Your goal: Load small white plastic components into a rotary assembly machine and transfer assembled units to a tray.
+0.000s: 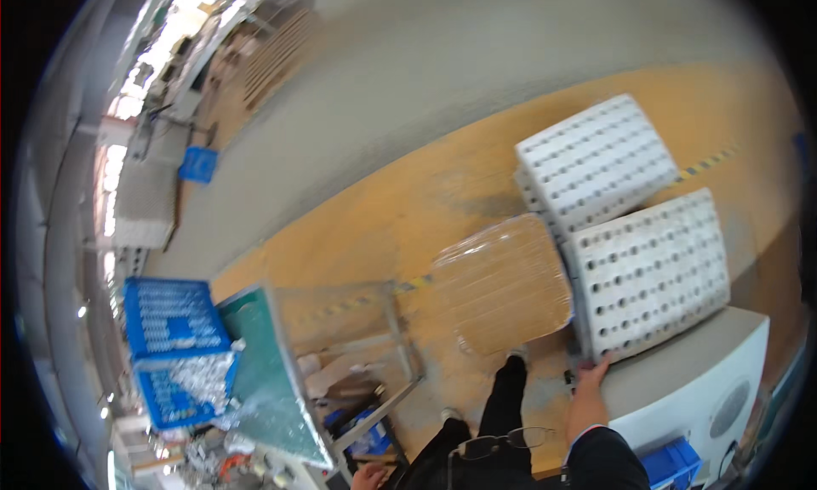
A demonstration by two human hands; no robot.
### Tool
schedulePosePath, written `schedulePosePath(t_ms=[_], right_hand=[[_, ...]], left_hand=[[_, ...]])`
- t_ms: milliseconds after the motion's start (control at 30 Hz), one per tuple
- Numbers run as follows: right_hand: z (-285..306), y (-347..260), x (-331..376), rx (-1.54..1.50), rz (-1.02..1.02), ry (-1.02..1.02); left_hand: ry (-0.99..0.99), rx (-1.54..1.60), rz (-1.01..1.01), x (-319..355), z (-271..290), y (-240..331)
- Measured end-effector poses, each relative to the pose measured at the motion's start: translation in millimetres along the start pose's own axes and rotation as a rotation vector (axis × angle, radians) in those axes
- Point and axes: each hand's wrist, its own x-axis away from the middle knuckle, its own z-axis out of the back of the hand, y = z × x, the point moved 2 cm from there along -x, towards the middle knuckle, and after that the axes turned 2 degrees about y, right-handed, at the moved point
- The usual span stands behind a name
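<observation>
At the near left corner of a white tray with rows of round holes (655, 269), my right hand (591, 378) grips the edge. Its thumb lies against the tray and the other fingers are partly hidden. This tray sits on top of a stack at the right, beside a pale machine housing. My left hand (370, 475) is low at the bottom edge, close to the green-topped table, fingers loosely bent and nothing visible in them. A brown carton wrapped in clear film (506, 286) stands left of the stack, just ahead of my feet.
Behind the near tray is a second white perforated stack (596, 158). The pale machine housing (681, 371) borders the right, with a blue bin (672, 463) beside it. To the left, blue crates (174, 320), one holding small silvery pieces, stand on the green-topped table (264, 388).
</observation>
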Motion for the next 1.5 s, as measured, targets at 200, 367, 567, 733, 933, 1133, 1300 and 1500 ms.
schedulePosePath(t_ms=[200, 367, 567, 733, 933, 1133, 1300, 1500], right_hand=[[-22, -52, -39, -0.016, 0.031, -0.315], [-77, -69, 9, -0.186, -0.011, -0.434], [-155, -157, 90, -0.388, 0.063, -0.784], [-161, -161, 189, -0.474, 0.043, -0.887], [-64, -37, 355, -0.095, -0.188, -1.131], [46, 62, 420, 0.674, 0.141, -1.596], [162, 131, 479, 0.996, -0.213, -1.654], [276, 191, 479, 1.473, 0.024, -1.916]], left_hand=[[-0.076, -0.063, -0.103, -10, -12, 13], [-0.029, 0.017, -0.153, -9, -11, -5], [-0.003, -0.046, -0.296, -5, -25, -10], [-0.08, 0.104, -0.565, -10, -59, 37], [-0.427, 0.397, -0.798, 40, -85, 135], [-0.454, 1.07, -0.898, 96, -59, 112], [-0.257, 1.602, -0.882, 126, 2, 0], [0.322, 1.813, -0.802, 144, 42, -153]])
